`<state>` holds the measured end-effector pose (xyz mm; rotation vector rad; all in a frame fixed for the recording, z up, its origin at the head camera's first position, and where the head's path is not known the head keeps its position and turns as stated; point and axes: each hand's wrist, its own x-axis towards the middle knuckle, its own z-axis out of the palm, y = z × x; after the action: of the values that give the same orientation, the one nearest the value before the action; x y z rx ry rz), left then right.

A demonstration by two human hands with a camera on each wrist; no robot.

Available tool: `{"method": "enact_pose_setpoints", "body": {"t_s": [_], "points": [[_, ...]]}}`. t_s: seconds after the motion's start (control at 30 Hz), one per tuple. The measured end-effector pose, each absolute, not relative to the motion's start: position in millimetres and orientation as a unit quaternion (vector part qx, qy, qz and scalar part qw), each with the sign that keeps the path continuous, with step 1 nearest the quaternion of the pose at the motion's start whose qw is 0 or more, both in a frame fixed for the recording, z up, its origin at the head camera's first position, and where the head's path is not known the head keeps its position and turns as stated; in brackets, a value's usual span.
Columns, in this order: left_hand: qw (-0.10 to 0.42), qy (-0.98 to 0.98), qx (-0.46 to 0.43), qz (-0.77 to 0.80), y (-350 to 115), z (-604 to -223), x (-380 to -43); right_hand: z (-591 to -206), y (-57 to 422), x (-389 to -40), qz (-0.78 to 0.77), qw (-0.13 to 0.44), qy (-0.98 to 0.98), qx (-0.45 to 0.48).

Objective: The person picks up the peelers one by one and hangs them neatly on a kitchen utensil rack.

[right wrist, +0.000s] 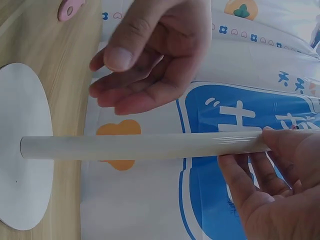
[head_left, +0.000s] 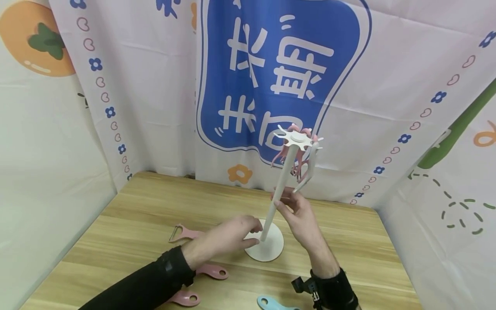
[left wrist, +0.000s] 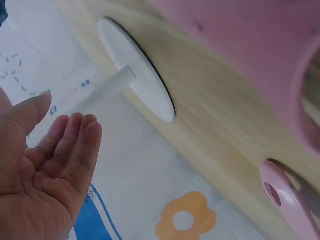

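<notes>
A white utensil stand rises from a round white base on the wooden table. My right hand holds the pole about halfway up, thumb on one side and fingers on the other; the right wrist view shows this grip on the pole. My left hand hovers beside the foot of the pole with nothing in it, its fingers loosely bent in the left wrist view. From the hooked top hang several pink utensils and a white one, bunched toward the right and back.
On the table's left lies a pink peeler, partly behind my left forearm. Two pink handles show nearer, partly covered by the sleeve. A light blue handle lies at the front edge of view. Printed curtains stand behind and beside the table.
</notes>
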<state>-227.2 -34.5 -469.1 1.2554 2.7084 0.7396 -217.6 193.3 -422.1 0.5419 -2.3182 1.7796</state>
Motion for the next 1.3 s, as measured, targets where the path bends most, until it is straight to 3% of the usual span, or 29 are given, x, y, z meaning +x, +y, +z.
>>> {"method": "enact_pose_setpoints", "body": {"t_s": [0.7,1.0,1.3], "points": [[0.037,0.814,0.564,0.134,-14,-489,-164,-418,192,-215,0.585,0.077,-0.791,0.163],[0.081,0.791,0.589,0.147,-4,-497,-152,-416,194,-218,0.586,0.068,-0.788,0.174],[0.058,0.789,0.605,0.095,4,-506,-145,-415,198,-220,0.598,0.051,-0.778,0.186]]}}
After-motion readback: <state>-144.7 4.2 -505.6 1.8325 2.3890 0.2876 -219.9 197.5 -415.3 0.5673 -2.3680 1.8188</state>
